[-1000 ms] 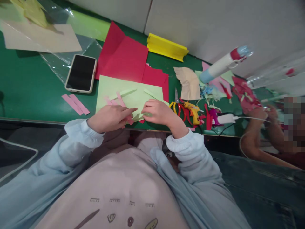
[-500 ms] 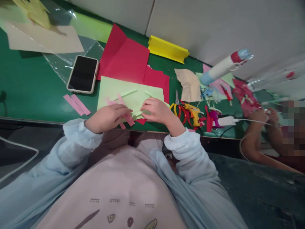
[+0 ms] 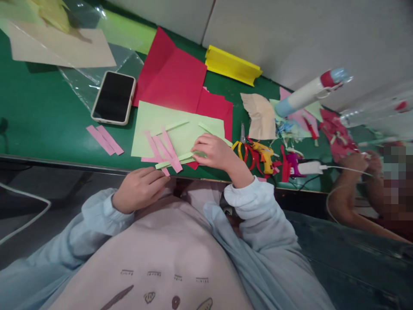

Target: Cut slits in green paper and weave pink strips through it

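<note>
My right hand (image 3: pixel 211 150) rests over the light green sheet (image 3: pixel 206 122), its fingers curled and closed on one end of a narrow green paper strip (image 3: pixel 174 161). That strip slants down to the left across several pink paper strips (image 3: pixel 167 148). My left hand (image 3: pixel 141 188) is at the table's front edge, fingers curled together, their tips close to the strip's left end and a pink strip's lower tip. What those fingers hold, if anything, is hidden. Another thin green strip (image 3: pixel 172 128) lies higher on the sheet.
Left lie two pink strips (image 3: pixel 105 140) and a phone (image 3: pixel 113 98). Red paper (image 3: pixel 171 73) is behind. Scissors (image 3: pixel 241 144), a yellow glue gun (image 3: pixel 263 157), a purple glue gun (image 3: pixel 293 163) and a bottle (image 3: pixel 303 97) stand right. Another person's hands (image 3: pixel 358 161) work far right.
My left hand has drawn back toward me and down off the sheet, uncovering the pink strips and the green strip's left end. My right hand stays almost where it was. The view has shifted slightly.
</note>
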A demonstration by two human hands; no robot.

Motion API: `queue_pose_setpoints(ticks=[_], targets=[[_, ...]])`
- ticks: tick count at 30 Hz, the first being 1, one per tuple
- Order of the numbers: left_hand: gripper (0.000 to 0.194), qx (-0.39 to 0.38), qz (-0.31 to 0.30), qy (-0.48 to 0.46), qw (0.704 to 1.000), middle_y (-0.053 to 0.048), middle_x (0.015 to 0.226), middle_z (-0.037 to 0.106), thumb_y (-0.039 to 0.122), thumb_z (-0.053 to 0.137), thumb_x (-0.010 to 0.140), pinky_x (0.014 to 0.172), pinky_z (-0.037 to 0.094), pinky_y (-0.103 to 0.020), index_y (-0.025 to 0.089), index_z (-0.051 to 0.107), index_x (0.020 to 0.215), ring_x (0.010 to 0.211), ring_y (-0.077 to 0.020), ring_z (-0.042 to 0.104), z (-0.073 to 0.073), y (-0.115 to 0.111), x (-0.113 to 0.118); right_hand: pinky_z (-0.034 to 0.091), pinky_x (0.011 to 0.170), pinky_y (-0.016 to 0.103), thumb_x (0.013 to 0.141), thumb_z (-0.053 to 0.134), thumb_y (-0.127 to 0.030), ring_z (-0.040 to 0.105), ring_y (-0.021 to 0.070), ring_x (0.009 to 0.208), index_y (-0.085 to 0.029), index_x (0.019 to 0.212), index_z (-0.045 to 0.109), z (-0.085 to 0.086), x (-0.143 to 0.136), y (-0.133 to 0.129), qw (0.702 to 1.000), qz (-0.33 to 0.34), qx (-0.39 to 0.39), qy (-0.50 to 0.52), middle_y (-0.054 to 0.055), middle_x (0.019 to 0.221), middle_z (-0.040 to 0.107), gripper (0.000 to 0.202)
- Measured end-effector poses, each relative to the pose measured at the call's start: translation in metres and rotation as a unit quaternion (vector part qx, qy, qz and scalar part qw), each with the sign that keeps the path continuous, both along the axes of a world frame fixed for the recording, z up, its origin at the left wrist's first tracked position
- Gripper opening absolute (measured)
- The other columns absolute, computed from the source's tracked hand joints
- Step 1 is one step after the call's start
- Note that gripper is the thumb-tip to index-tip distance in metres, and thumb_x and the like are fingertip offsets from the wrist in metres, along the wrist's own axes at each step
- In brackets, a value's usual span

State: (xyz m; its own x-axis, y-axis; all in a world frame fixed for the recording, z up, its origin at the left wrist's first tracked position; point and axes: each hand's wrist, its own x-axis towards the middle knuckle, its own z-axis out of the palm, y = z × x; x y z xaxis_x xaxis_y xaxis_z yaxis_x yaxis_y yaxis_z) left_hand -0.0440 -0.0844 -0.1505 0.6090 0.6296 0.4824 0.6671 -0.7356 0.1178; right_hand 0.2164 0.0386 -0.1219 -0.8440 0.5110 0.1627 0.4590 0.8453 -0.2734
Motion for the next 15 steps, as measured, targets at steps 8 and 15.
queue_pose_setpoints(ticks=[8, 15], targets=[[0.031, 0.024, -0.008, 0.039, 0.999, -0.008, 0.116, 0.071, 0.017, 0.055, 0.090, 0.085, 0.052, -0.039, 0.018, 0.063, 0.119, 0.096, -0.0226, 0.063, -0.009, -0.005, 0.010, 0.046, 0.078, 0.036, 0.090, 0.057, -0.025, 0.058, 0.0223, 0.083, -0.017, 0.088, 0.071, 0.000, -0.003, -0.004, 1.000, 0.012, 0.007, 0.006, 0.009, 0.086, 0.066, 0.016], [0.034, 0.034, -0.020, 0.061, 0.997, -0.008, 0.133, 0.063, 0.019, 0.051, 0.094, 0.087, 0.049, -0.039, 0.016, 0.060, 0.127, 0.102, -0.0238, 0.061, -0.013, -0.001, 0.025, 0.047, 0.079, 0.037, 0.090, 0.056, -0.024, 0.058, 0.0223, 0.084, -0.015, 0.089, 0.071, 0.000, -0.007, 0.000, 1.000, 0.016, 0.006, 0.001, 0.010, 0.086, 0.067, 0.018]])
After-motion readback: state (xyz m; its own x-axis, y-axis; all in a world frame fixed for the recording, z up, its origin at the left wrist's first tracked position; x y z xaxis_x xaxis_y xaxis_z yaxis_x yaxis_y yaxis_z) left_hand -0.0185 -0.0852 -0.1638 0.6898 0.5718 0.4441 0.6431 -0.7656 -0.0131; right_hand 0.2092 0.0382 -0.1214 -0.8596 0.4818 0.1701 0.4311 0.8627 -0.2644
